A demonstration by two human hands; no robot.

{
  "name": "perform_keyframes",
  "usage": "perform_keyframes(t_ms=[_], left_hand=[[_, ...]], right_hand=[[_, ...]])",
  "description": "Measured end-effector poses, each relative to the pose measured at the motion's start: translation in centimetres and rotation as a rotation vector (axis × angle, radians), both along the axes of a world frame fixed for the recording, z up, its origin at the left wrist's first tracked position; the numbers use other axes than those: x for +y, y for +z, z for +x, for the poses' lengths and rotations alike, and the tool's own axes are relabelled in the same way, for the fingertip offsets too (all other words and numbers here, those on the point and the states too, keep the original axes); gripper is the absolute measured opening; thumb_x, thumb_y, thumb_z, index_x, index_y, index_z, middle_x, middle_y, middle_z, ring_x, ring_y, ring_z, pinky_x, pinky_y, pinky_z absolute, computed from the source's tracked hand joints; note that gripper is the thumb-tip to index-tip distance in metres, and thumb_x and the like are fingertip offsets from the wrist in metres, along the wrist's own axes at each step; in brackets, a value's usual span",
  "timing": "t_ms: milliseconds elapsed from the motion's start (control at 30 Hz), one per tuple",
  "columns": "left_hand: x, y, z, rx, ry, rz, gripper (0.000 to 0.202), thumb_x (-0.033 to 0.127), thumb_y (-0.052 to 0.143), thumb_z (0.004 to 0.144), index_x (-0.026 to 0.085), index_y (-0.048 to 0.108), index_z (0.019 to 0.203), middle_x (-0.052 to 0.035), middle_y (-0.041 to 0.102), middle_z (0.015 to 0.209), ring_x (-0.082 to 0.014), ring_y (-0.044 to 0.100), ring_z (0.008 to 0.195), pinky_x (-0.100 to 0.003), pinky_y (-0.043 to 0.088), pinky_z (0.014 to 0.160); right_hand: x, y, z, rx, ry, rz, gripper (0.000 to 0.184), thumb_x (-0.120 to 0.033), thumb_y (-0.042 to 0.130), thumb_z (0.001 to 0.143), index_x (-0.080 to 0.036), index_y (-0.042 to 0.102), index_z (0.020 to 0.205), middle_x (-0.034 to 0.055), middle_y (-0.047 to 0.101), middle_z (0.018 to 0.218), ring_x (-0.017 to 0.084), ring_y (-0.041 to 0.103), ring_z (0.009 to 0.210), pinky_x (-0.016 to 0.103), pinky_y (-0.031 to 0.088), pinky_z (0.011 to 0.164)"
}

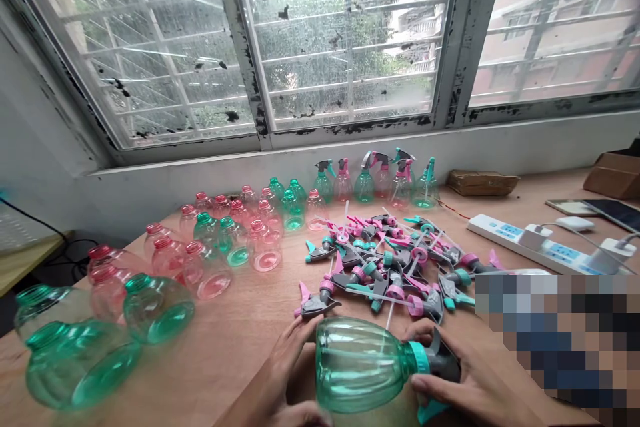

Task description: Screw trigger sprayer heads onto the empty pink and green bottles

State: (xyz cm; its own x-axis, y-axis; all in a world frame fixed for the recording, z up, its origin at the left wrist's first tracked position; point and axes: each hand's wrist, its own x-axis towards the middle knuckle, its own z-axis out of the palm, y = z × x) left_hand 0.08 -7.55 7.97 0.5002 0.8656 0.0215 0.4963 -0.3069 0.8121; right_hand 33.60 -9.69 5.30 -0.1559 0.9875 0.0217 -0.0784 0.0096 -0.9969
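A clear green spray bottle (357, 363) lies on its side in front of me, its neck pointing right. My left hand (287, 373) grips the base end, thumb below and fingers behind. Around the turquoise collar and grey spray head (443, 360) at the other end, my right hand (465, 380) is closed. The head sits on the bottle's neck; a turquoise trigger shows under my right fingers. Just beyond the bottle lies a heap of loose spray heads (395, 260), grey with pink or turquoise parts and thin tubes.
Open green bottles (83, 363) and pink bottles (207, 273) stand on the left of the table. Several bottles with spray heads (365, 183) line the window wall. To the right are a power strip (530, 243), a phone (617, 213), a brown packet (483, 183) and a cardboard box (613, 173).
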Motion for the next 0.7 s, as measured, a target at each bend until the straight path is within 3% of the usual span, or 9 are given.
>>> perform_keyframes(t_ms=[200,433,600,700], left_hand=[[0.39,-0.27,-0.01,-0.012,-0.002,-0.002,0.101,0.07,0.089,0.073,0.043,0.05,0.162,-0.003,0.049,0.173,-0.0391,0.032,0.165,-0.054,0.029,0.137],[0.63,-0.47,-0.08,-0.022,0.007,-0.009,0.103,0.076,0.087,0.071,0.036,0.054,0.159,-0.0071,0.049,0.173,-0.0408,0.034,0.164,-0.055,0.02,0.139],[0.48,0.07,0.05,-0.09,-0.007,-0.008,0.1,0.089,0.072,0.075,0.033,0.058,0.157,-0.0102,0.055,0.167,-0.0434,0.046,0.156,-0.052,0.037,0.132],[0.26,0.0,0.0,-0.084,-0.04,-0.013,0.097,0.077,0.081,0.079,0.034,0.052,0.161,-0.0093,0.052,0.169,-0.0415,0.045,0.157,-0.051,0.038,0.132]], right_hand=[[0.02,-0.11,-0.18,-0.009,-0.019,0.034,0.039,-0.044,0.1,0.071,-0.025,0.079,0.098,0.0,0.075,0.09,0.023,0.07,0.083,0.029,0.057,0.075],[0.03,-0.63,-0.12,-0.001,-0.016,0.046,0.035,-0.033,0.1,0.07,-0.025,0.08,0.097,-0.002,0.075,0.085,0.019,0.068,0.074,0.026,0.055,0.069],[-0.2,-0.66,0.07,-0.046,-0.049,0.061,0.032,-0.03,0.099,0.068,-0.025,0.082,0.095,-0.0012,0.077,0.085,0.02,0.07,0.074,0.027,0.055,0.07],[-0.29,-0.44,0.23,-0.075,-0.03,0.073,0.034,-0.039,0.099,0.069,-0.024,0.082,0.095,0.0012,0.078,0.086,0.023,0.071,0.078,0.029,0.056,0.071]])
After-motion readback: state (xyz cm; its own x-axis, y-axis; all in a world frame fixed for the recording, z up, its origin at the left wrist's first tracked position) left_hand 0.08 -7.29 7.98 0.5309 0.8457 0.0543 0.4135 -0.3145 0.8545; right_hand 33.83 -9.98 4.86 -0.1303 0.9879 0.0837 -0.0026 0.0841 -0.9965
